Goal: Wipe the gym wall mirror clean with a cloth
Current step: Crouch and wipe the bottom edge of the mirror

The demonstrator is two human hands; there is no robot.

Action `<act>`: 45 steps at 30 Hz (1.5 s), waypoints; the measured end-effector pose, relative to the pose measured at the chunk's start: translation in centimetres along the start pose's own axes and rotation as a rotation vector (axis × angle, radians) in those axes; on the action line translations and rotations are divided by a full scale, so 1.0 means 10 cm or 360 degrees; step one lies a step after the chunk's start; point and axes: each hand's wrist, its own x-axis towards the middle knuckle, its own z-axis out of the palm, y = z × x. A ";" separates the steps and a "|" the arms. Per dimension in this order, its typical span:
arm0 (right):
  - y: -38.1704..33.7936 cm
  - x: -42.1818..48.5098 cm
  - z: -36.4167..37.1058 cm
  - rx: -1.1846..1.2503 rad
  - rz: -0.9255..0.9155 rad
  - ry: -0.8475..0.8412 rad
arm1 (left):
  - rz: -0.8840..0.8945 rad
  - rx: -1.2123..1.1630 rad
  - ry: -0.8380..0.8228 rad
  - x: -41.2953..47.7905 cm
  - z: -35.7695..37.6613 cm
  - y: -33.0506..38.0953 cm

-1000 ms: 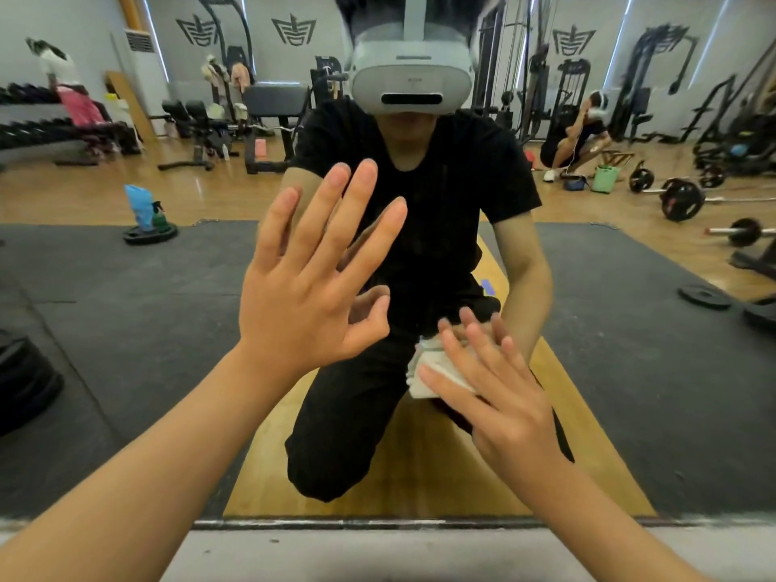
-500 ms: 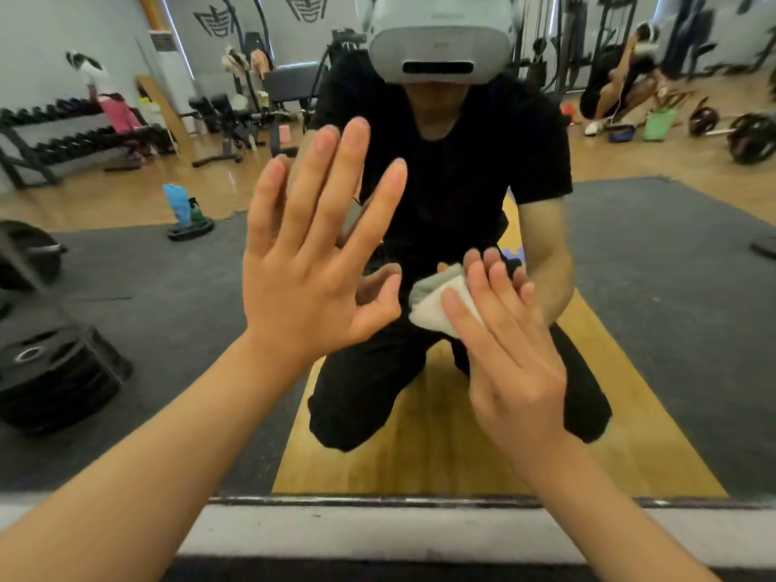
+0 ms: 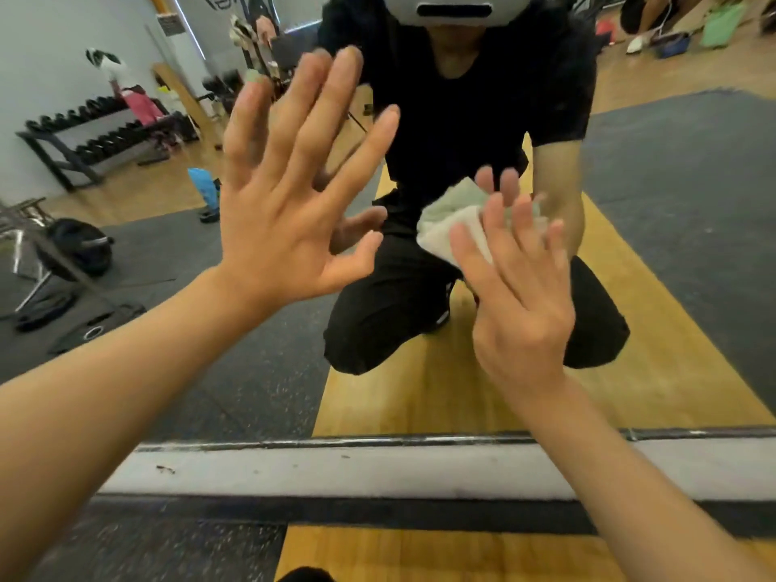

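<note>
The wall mirror (image 3: 672, 228) fills the view ahead, with its lower edge just above a pale baseboard. My left hand (image 3: 285, 203) lies flat against the glass with its fingers spread, holding nothing. My right hand (image 3: 516, 287) presses a bunched white and pale green cloth (image 3: 451, 222) against the mirror; the cloth shows past my fingers at the upper left. The mirror reflects me kneeling in black clothes, with a headset on.
The pale baseboard strip (image 3: 336, 472) runs under the mirror, with dark mat and a wooden floor strip (image 3: 420, 552) below it. In the reflection: a dumbbell rack (image 3: 84, 136), weight plates (image 3: 79, 245), a blue bottle (image 3: 203, 191) and another person seated at the far right.
My view has moved closer to the glass and tilted down. My right hand has slid the cloth up the mirror. My left hand stays flat on the glass.
</note>
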 end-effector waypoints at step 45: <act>0.33 0.20 -0.43 -0.0160 -0.0351 -0.0544 | 0.0635 -0.0295 -0.0440 -0.64 -0.06 0.32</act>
